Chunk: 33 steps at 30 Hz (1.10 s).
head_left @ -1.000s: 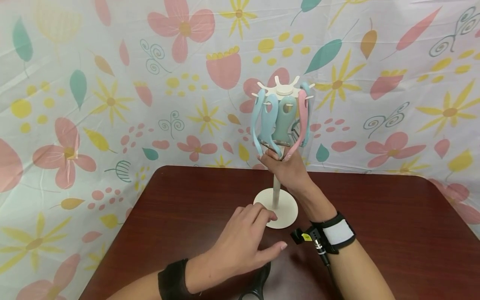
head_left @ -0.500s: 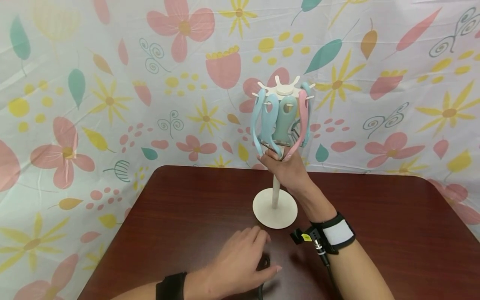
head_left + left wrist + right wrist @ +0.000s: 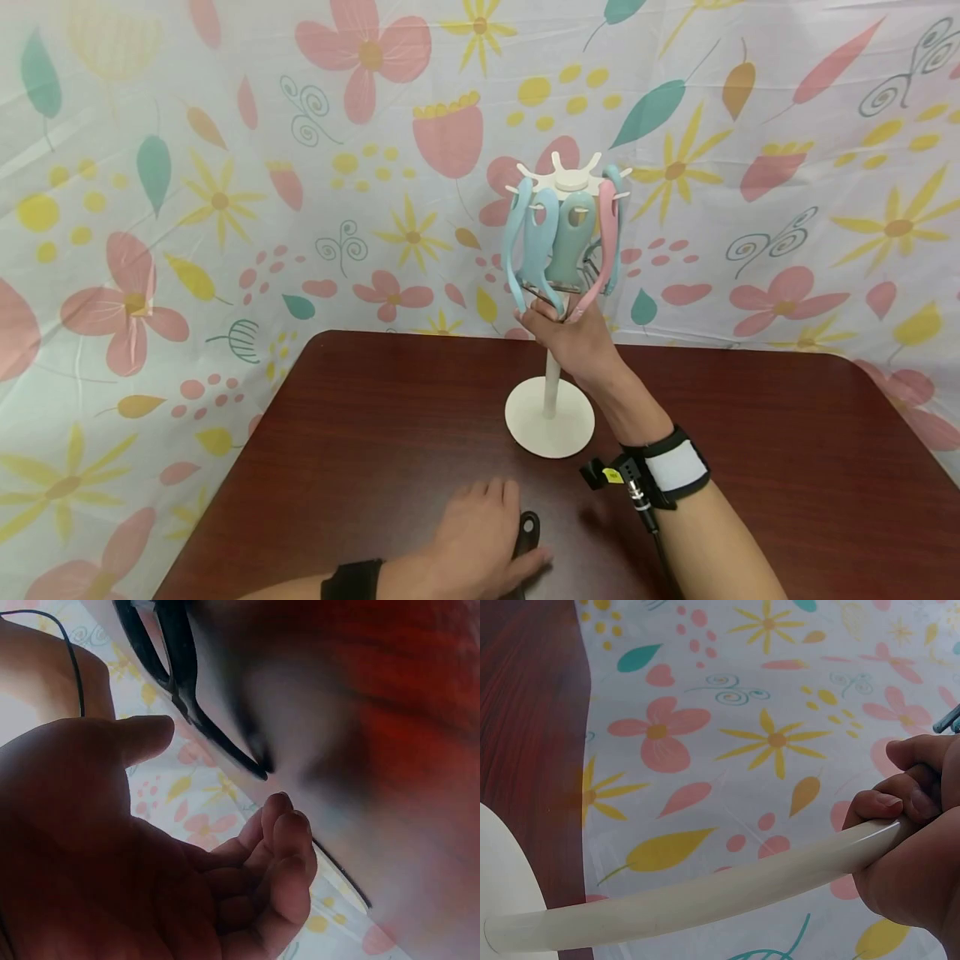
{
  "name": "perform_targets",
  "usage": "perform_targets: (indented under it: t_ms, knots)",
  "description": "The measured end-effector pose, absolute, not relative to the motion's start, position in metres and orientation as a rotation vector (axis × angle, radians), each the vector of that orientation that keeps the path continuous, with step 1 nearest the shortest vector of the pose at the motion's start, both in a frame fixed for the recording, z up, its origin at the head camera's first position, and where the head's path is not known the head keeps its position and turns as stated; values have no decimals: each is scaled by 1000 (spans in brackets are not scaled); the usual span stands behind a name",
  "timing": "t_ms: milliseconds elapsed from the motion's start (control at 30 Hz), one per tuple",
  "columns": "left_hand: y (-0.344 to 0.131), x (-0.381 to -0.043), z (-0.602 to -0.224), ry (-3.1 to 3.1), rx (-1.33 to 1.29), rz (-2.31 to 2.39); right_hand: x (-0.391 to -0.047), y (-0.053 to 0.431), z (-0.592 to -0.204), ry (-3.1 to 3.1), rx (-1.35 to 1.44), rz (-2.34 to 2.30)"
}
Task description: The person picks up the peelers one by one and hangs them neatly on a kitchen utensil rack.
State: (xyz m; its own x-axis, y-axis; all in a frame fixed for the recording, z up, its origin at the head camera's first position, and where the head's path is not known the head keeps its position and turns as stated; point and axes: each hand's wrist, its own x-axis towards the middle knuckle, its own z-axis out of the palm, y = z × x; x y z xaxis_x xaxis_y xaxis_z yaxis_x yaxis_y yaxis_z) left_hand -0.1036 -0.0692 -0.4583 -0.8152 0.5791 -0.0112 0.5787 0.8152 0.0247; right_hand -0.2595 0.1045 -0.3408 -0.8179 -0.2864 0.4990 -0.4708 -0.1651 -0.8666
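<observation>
My right hand [image 3: 581, 342] grips the upper post of a white utensil stand [image 3: 550, 433], just below its hanging load. Blue, green and pink peelers [image 3: 538, 237] hang by the holes in their handles from the stand's spoked top. In the right wrist view, fingers curl round the white post [image 3: 705, 896]. Low in the head view, my left hand [image 3: 476, 533] hovers over a black Y-shaped peeler [image 3: 527, 533], its thumb overlapping the handle. The left wrist view shows a gap between the loosely bent fingers and this black peeler [image 3: 180, 675].
A dark red-brown table [image 3: 390, 417] carries the stand. Behind it hangs a flower-printed cloth [image 3: 262, 167]. A black cable [image 3: 663, 550] runs down from the right wrist's camera.
My left hand has drawn back from the stand's base toward the black peeler, its fingers now lower. The right hand stays on the post.
</observation>
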Motion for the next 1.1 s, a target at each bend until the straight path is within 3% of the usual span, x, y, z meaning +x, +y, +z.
perform_targets:
  t_ms: [1100]
  knots:
    - [-63,-94,-464,2934,940,130,-248,102,-328,-1909,956,2122]
